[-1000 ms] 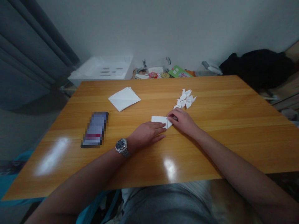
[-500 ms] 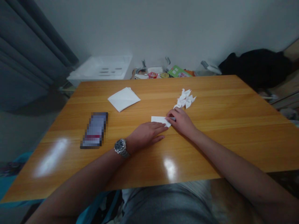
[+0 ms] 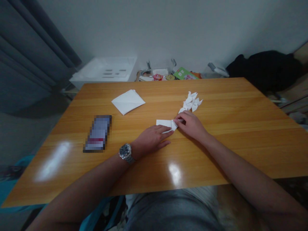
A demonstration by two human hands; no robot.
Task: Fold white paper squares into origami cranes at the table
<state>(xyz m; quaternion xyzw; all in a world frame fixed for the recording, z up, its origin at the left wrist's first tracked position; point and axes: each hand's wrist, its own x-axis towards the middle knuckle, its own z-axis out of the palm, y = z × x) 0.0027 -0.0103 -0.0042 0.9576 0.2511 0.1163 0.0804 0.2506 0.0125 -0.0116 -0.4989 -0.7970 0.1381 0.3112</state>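
Observation:
A small folded piece of white paper [image 3: 164, 122] lies flat on the wooden table, with a crease line near its right end. Across its near edge rests my left hand [image 3: 154, 138], fingers stretched out and flat, a metal watch [image 3: 125, 152] on the wrist. My right hand [image 3: 190, 124] pinches the paper's right end between thumb and fingers. Just beyond that hand sits a cluster of folded white paper figures [image 3: 192, 101], pointed like origami birds. Part of the paper is hidden under my fingers.
Folded white sheets [image 3: 128, 102] lie at the back left of the table [image 3: 231, 109]. A phone [image 3: 98, 133], its screen blurred, lies left of my left hand. Behind the table stand a white tray-like unit [image 3: 96, 69] and a green packet [image 3: 184, 74] among small items.
My right thumb and fingers have slid slightly right along the paper, so more of its right end and the crease show. My left hand stays pressed nearly in place.

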